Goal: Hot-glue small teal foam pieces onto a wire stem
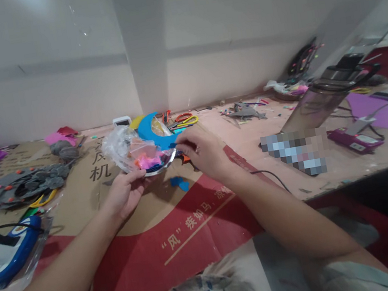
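Note:
My left hand (127, 191) is closed on the near left edge of a shallow dish with a pale, shiny rim (164, 167). A crumpled clear plastic bag (118, 148) and bright pink scraps (149, 160) lie in this dish. Over its far side stands a flat blue crescent moon (147, 132), a yellow piece (135, 122) partly hidden behind it. The fingertips of my right hand (202, 151) are pinched at the crescent's lower tip, where a darker blue bit shows. Below the dish, small blue cutouts (179, 183) rest on the cardboard.
Red and brown printed cardboard (199, 224) covers the table's middle. Scissors (187, 118) lie behind the dish. Grey felt pieces (29, 183) and a blue-and-white device (14, 250) are at left. On the right are a tilted bottle (306, 106) and a purple box with cables (356, 138).

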Tool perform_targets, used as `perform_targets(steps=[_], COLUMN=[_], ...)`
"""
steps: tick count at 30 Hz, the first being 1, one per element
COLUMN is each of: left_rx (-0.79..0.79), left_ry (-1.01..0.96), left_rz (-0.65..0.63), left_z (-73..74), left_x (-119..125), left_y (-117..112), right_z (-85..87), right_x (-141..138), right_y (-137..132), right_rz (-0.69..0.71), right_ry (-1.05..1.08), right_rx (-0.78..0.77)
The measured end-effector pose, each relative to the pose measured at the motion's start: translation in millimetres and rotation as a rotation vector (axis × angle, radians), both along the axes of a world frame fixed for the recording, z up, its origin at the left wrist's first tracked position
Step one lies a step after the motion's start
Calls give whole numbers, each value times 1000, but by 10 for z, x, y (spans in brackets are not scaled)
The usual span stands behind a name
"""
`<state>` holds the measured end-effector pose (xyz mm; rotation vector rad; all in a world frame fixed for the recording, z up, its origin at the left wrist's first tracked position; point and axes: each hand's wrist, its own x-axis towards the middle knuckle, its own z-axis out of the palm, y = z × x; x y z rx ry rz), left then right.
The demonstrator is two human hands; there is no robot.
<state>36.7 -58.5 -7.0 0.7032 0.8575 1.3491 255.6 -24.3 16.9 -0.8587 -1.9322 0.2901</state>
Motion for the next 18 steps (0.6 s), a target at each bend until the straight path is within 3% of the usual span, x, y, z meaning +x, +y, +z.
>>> perform_targets(steps=[4, 7, 10, 15, 18], left_rx=[-11, -41, -69, -28, 1], left_ry=[9, 13, -32, -124, -129], left_rz=[-100, -115, -105, 69, 99], left_z=[-30, -26, 5, 100, 153], left_x=[24, 36, 21, -47, -67], left_y=[-20, -24, -12, 14, 9], right_z=[-147, -200, -141, -41, -61], right_x=[-123, -142, -121, -83, -40], right_y=[3, 13, -19, -24, 82], right_rz=[95, 111, 122, -68, -67], right_ry=[-204, -242, -96, 289, 511], right_rx=[91, 101, 74, -38, -145])
